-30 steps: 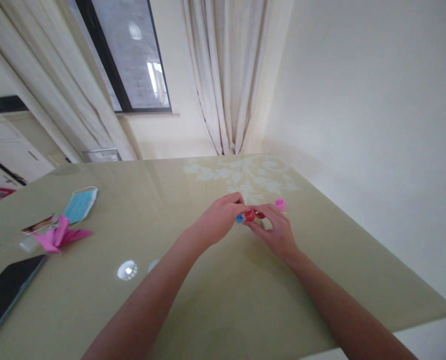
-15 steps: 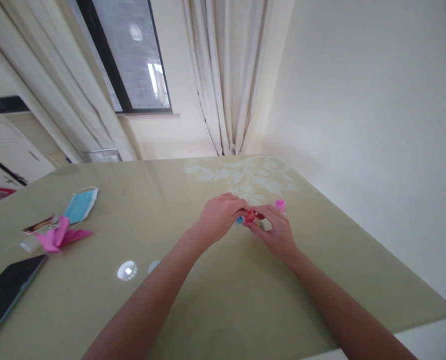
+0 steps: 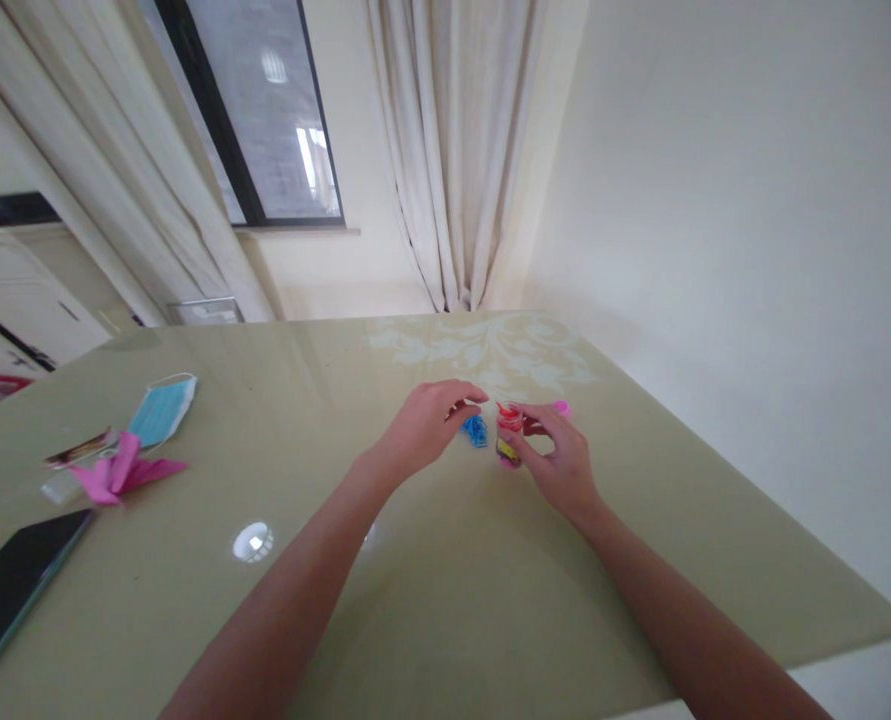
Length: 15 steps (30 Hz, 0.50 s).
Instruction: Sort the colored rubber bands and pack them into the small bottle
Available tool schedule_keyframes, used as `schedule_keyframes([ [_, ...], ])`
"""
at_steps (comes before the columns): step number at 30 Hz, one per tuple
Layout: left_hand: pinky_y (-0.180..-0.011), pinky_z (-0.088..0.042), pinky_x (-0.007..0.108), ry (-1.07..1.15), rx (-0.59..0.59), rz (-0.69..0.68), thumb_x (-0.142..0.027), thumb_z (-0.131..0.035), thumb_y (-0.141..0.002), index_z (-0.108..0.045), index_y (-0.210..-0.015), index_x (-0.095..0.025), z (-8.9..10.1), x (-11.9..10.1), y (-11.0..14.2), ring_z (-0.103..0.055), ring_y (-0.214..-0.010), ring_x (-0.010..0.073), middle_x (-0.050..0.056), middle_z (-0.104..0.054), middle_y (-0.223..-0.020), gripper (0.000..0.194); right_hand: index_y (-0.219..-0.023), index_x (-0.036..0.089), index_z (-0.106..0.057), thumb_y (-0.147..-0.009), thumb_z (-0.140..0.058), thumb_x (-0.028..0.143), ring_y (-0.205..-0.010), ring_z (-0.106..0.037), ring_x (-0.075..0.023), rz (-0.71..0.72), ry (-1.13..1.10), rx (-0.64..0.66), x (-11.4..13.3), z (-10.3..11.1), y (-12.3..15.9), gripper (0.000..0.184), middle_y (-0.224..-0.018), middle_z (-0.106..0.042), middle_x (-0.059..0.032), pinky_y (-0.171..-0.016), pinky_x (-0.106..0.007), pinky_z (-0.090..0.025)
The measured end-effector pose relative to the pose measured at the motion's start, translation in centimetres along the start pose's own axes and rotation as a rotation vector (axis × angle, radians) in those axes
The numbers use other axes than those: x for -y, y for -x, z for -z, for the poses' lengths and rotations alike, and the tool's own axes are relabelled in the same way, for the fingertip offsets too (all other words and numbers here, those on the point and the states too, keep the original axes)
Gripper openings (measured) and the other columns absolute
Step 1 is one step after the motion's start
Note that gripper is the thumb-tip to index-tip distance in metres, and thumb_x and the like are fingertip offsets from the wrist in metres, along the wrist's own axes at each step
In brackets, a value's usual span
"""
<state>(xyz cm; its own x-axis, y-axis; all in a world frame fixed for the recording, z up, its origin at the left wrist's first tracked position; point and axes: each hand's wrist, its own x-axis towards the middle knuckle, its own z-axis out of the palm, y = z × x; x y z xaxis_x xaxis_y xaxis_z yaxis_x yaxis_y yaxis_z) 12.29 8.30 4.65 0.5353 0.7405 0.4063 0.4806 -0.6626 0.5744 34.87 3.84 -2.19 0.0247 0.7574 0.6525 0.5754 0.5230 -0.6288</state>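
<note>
My right hand (image 3: 557, 462) is wrapped round a small clear jar (image 3: 509, 432) with red and yellow bits inside, standing upright on the pale green table (image 3: 445, 600). My left hand (image 3: 422, 425) hovers just left of the jar with thumb and fingers pinched together; what they pinch is too small to make out. A little heap of blue pieces (image 3: 476, 430) lies on the table between the two hands. A pink lid (image 3: 562, 407) sits just behind my right hand.
At the left of the table lie a blue face mask (image 3: 161, 408), a pink folded paper shape (image 3: 119, 468) and a dark phone or tablet (image 3: 10, 590). A wall runs close along the table's right edge; a curtain (image 3: 452, 150) hangs behind.
My hands have drawn apart. The left hand lifted away to the left, which uncovered the blue pieces, and the jar now stands upright in my right hand.
</note>
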Motion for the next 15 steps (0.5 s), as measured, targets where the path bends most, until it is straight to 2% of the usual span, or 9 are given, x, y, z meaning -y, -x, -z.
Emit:
schedule_keyframes([
  [4, -0.086, -0.059, 0.032, -0.036, 0.137, 0.057, -0.021, -0.070, -0.095, -0.078, -0.104, -0.018, -1.6, 1.4, 0.0, -0.074, -0.088, 0.0192, 0.006, -0.081, -0.102, 0.013, -0.117, 0.022, -0.076, -0.093, -0.075, 0.050, -0.088, -0.074, -0.0239, -0.073, -0.034, -0.057, -0.2, 0.1, -0.3, 0.037, -0.104, -0.077, -0.0103, -0.080, -0.042, -0.067],
  [10, -0.083, -0.060, 0.027, 0.223, -0.065, 0.074, -0.023, -0.066, -0.098, -0.070, -0.124, -0.020, -2.8, 0.3, 0.0, -0.075, -0.093, 0.0166, 0.006, -0.081, -0.110, 0.026, -0.119, 0.022, -0.076, -0.092, -0.077, 0.049, -0.089, -0.075, -0.0236, -0.102, -0.112, -0.022, -0.2, -0.1, -0.3, 0.038, -0.108, -0.078, -0.0102, -0.080, -0.041, -0.068],
  [12, -0.086, -0.059, 0.028, 0.215, -0.067, 0.032, -0.026, -0.064, -0.101, -0.069, -0.126, -0.022, -2.7, -0.3, 0.1, -0.074, -0.096, 0.0167, 0.005, -0.080, -0.113, 0.026, -0.119, 0.023, -0.076, -0.092, -0.077, 0.049, -0.089, -0.075, -0.0233, -0.099, -0.128, -0.012, -0.2, -0.2, -0.2, 0.038, -0.108, -0.078, -0.0096, -0.080, -0.041, -0.068],
  [15, -0.095, -0.056, 0.031, 0.108, -0.021, -0.077, -0.024, -0.056, -0.105, -0.074, -0.117, -0.023, -2.4, -0.6, 0.2, -0.071, -0.105, 0.0187, 0.006, -0.077, -0.115, 0.021, -0.118, 0.023, -0.076, -0.091, -0.078, 0.049, -0.088, -0.075, -0.0225, -0.089, -0.134, 0.005, -0.2, -0.3, 0.0, 0.038, -0.106, -0.078, -0.0088, -0.079, -0.039, -0.068],
])
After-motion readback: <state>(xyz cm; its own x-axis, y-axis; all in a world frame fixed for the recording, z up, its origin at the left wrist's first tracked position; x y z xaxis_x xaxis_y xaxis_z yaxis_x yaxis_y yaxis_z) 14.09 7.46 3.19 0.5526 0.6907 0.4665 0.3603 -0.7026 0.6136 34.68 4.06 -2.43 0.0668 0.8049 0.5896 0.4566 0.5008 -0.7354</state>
